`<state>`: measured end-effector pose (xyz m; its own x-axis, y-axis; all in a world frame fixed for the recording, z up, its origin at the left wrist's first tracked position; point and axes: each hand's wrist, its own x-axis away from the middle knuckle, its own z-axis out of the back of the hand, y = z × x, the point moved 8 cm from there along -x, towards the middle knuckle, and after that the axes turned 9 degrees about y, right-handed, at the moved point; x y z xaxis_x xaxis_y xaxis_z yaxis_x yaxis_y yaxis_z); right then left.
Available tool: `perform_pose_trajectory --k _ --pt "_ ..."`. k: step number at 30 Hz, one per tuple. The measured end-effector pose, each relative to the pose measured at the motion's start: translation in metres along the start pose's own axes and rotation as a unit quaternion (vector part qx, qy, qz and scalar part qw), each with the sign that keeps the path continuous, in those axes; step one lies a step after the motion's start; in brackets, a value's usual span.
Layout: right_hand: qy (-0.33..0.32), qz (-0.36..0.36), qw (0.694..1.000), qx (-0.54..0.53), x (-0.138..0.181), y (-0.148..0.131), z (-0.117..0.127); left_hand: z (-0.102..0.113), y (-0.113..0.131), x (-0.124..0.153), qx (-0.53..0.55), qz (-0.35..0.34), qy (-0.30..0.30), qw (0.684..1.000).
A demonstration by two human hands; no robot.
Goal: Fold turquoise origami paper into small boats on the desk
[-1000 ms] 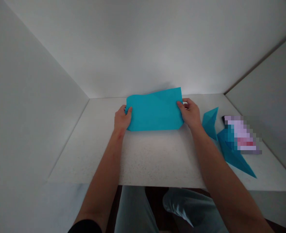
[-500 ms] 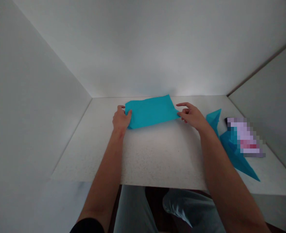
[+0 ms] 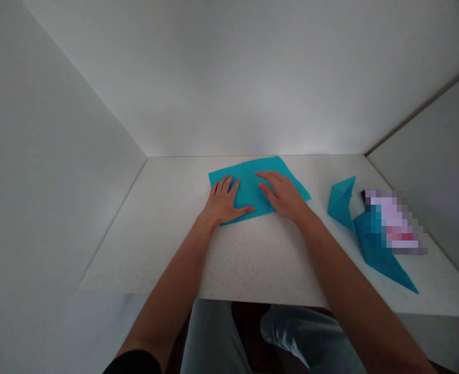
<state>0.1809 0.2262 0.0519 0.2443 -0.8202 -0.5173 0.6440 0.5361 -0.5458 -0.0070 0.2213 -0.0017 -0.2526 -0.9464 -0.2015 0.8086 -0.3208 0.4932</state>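
Blue paper (image 3: 248,188) on a white table (image 3: 252,259), left hand (image 3: 223,206) flat across its left part, fingers spread, right hand (image 3: 286,195) over its right part, fingers loosely parted

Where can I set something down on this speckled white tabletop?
Free: left, between the white side wall and left forearm; front middle, between left and right forearm, from the turquoise paper sheet to the tabletop's near edge. Crowded: the sheet, under left hand and right hand, and the right side, where folded turquoise paper lies beside a pixelated pinkish rectangle.
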Motion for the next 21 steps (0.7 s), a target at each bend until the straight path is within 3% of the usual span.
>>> perform_pose_trajectory --k 3,7,12,16,19,21 --pt "-0.100 0.018 0.995 0.013 0.013 -0.009 -0.043 -0.002 0.004 0.004 -0.011 -0.007 -0.009 1.000" --pt "-0.144 0.013 0.986 0.086 0.026 0.003 -0.061 -0.002 0.007 0.007 -0.023 0.005 -0.018 1.000" --pt "-0.130 -0.050 0.969 0.206 0.019 0.043 -0.041 -0.006 0.007 0.010 -0.123 0.023 -0.084 0.989" --pt "-0.107 -0.133 0.950 0.260 0.006 0.080 -0.024 -0.005 0.011 0.010 -0.143 0.022 -0.093 0.985" --pt "-0.068 -0.145 0.947 0.279 -0.005 0.079 -0.028 -0.005 0.014 0.010 -0.143 0.017 -0.080 0.986" --pt "-0.049 -0.095 0.959 0.264 -0.013 0.060 -0.044 -0.005 0.015 0.009 -0.146 0.021 -0.069 0.987"
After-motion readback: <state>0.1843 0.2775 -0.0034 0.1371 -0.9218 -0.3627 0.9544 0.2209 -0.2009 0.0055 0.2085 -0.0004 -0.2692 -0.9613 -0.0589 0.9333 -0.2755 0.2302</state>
